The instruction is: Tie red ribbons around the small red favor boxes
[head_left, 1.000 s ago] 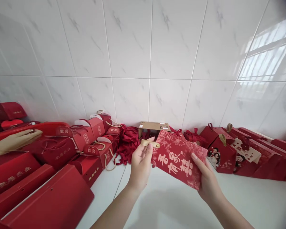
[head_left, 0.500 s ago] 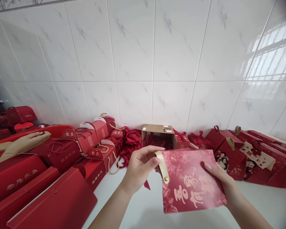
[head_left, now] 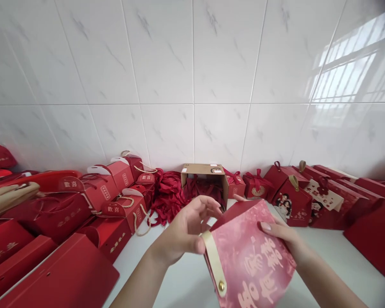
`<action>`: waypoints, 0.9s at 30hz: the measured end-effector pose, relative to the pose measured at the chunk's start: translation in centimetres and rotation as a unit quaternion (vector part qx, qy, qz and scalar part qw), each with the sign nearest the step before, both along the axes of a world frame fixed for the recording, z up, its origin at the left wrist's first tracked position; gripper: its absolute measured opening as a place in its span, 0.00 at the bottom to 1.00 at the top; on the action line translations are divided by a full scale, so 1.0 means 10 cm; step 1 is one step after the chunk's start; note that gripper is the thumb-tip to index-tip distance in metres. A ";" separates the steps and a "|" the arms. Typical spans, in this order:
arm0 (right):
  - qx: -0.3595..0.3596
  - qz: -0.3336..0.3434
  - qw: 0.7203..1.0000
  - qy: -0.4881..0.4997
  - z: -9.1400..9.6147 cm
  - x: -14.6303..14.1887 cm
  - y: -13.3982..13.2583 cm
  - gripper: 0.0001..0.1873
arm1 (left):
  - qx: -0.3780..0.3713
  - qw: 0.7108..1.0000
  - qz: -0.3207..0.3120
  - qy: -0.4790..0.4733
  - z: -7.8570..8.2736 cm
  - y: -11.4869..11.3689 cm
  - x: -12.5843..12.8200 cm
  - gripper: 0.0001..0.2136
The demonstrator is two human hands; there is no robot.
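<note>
Clasped at its right side by the right hand, thumb across the front, the pink-red box tilts above the white surface, well forward of its back edge. The left hand, fingers parted, is nearer the cream strap, which slopes down from its thumb.

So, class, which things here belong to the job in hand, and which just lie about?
In the job:
printed bag, held by the right hand
cream strap, by the left hand

Lying about:
red ribbon pile
open cardboard box
red boxes at left
</note>
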State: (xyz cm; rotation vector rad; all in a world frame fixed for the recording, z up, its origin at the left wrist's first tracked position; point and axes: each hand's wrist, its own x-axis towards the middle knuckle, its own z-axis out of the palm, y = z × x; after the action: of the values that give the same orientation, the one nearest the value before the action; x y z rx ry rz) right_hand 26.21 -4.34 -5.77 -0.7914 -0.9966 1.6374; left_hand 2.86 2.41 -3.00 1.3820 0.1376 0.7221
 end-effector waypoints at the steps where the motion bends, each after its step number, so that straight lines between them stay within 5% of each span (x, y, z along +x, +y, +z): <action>1: -0.003 0.008 1.000 -0.003 0.00 -0.01 -0.01 0.39 | 0.002 0.999 -0.033 0.005 -0.01 -0.02 0.04 0.38; 5: -0.030 0.013 0.999 -0.022 0.08 0.01 -0.07 0.33 | -0.021 0.993 -0.113 0.028 -0.07 -0.09 0.16 0.47; 7: 0.001 -0.051 0.997 -0.059 0.21 0.14 -0.11 0.37 | -0.035 0.997 -0.041 0.052 -0.06 -0.10 0.14 0.43; 9: 0.068 -0.197 0.965 -0.157 0.44 0.39 -0.15 0.43 | -0.030 0.994 0.086 0.061 0.01 -0.09 0.05 0.37; 11: 0.124 -0.380 0.865 -0.303 0.72 0.75 -0.18 0.45 | -0.019 0.978 0.200 0.056 0.13 -0.06 -0.09 0.30; 13: 0.135 -0.528 0.716 -0.437 1.01 1.15 -0.17 0.45 | -0.018 0.958 0.280 0.059 0.27 -0.03 -0.24 0.21; 15: 0.088 -0.596 0.552 -0.576 1.22 1.52 -0.12 0.44 | -0.012 0.937 0.345 0.052 0.38 -0.03 -0.36 0.16; 16: 0.058 -0.586 0.521 -0.618 1.28 1.68 -0.08 0.44 | -0.007 0.927 0.373 0.050 0.41 -0.03 -0.40 0.14; 18: 0.010 -0.544 0.501 -0.673 1.30 1.94 0.04 0.46 | 0.003 0.909 0.414 0.048 0.45 -0.05 -0.44 0.13; 20: -0.018 -0.495 0.513 -0.701 1.21 2.11 0.18 0.48 | 0.005 0.900 0.432 0.050 0.45 -0.06 -0.45 0.13; 27: -0.055 -0.430 0.547 -0.716 0.50 2.35 0.72 0.39 | -0.007 0.907 0.412 0.091 0.39 0.13 -0.56 0.22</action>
State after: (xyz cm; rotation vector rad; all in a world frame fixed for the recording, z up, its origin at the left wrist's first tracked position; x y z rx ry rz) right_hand 49.75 2.85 -0.82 -2.3668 -1.1185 -0.1622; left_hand -2.71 3.66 0.95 1.3577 0.9147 1.2764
